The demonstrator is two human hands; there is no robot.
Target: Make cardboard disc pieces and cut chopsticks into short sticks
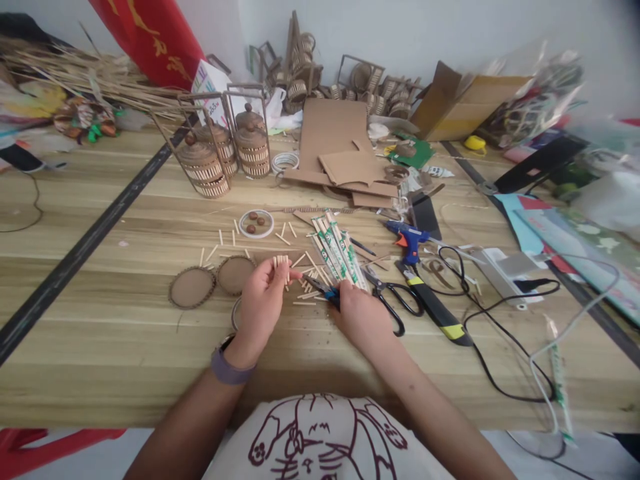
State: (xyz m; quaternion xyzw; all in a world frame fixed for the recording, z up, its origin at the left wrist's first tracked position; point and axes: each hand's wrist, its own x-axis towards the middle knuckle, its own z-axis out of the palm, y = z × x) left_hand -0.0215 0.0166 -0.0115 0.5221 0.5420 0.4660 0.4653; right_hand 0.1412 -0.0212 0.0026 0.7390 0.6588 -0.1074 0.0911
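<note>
My left hand (263, 300) is closed in a pinch on a small bundle of short wooden sticks (281, 263), held upright above the wooden table (125, 320). My right hand (361, 313) is closed round a small cutter with blue handles (325, 291), whose tip points left toward the sticks. Several more cut sticks (305, 297) lie scattered between and behind the hands. Two round cardboard discs (192, 287) lie just left of my left hand. A bundle of wrapped chopsticks (336, 250) rests behind my right hand.
Black scissors (395, 297), a utility knife (440, 313), a blue glue gun (407, 238) and black cables (500, 333) lie to the right. A small lid with beads (256, 223), woven cardboard lanterns (225, 150) and cardboard sheets (340, 153) stand farther back.
</note>
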